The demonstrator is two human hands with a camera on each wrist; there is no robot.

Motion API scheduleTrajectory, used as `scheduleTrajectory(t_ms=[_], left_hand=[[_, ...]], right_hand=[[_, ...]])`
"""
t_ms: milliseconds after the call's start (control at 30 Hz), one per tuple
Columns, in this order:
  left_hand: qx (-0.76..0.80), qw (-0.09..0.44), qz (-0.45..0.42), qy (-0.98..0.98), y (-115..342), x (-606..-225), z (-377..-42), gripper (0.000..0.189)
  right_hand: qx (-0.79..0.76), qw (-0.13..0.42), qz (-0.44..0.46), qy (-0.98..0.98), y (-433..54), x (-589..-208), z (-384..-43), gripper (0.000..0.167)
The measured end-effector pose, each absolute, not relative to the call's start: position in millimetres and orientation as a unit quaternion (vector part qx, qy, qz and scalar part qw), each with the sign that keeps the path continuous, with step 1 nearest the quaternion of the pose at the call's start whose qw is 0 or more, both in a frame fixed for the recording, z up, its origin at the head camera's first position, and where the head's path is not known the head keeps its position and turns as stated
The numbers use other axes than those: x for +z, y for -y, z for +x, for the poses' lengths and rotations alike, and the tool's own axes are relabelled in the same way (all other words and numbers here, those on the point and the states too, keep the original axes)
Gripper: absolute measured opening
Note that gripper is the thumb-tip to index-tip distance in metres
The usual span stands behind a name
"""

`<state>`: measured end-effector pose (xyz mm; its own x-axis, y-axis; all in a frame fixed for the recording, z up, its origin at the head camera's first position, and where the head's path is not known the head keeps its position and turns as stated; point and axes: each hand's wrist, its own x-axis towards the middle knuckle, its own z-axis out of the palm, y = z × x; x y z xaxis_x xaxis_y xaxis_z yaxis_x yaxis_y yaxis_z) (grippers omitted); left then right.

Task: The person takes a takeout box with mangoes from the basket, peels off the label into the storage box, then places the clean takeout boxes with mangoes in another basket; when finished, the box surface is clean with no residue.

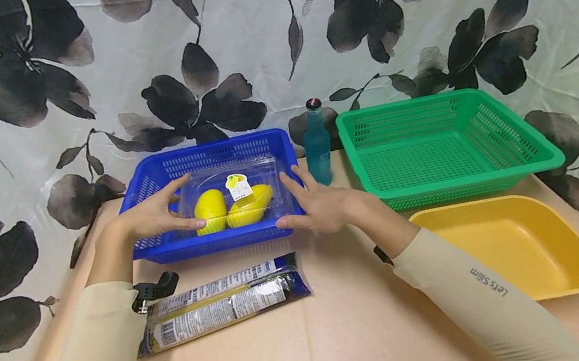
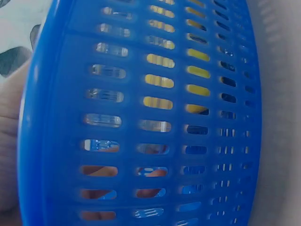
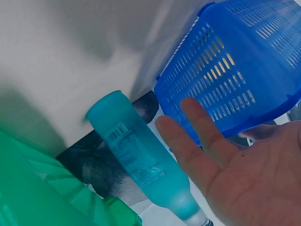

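Observation:
A clear plastic box [image 1: 204,180] with a white label and two yellow mangoes [image 1: 251,206] inside lies in the blue basket [image 1: 220,243]. At the box's left end, my left hand [image 1: 150,217] has its thumb and fingers spread, the thumb by the front corner. My right hand [image 1: 321,204] is at the box's right end, over the basket's side, fingers extended. In the right wrist view its palm [image 3: 258,174] faces up with nothing in it. Through the slots of the basket wall [image 2: 129,132], the left wrist view shows yellow patches; most of the left hand is hidden there.
Right of the blue basket stands a blue-green bottle [image 1: 318,147]. Farther right are a green basket [image 1: 459,191] and a yellow tub [image 1: 498,204]. A long printed plastic packet [image 1: 224,304] lies in front of the blue basket. Floral cloth [image 1: 255,34] hangs behind.

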<state>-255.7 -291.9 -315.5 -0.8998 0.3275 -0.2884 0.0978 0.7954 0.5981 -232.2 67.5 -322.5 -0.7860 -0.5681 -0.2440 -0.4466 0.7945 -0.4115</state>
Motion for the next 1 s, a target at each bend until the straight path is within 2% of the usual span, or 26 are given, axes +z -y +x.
scheduleTrajectory(t_ms=[133,233,767,1000], left_hand=[[0.297,0.219,0.109,-0.923,293,-316,-260,0.12],[0.291,0.219,0.106,-0.925,293,-313,-263,0.122],[0.237,0.13,0.097,-0.958,308,-296,-249,0.127],[0.242,0.078,0.084,-0.963,318,-283,-233,0.13]], right_hand=[[-0.174,0.184,-0.257,-0.933,-68,-322,-232,0.113],[-0.184,0.183,-0.25,-0.933,-70,-322,-233,0.115],[-0.175,0.171,-0.257,-0.935,-67,-322,-233,0.111],[-0.168,0.192,-0.288,-0.923,-77,-313,-231,0.105]])
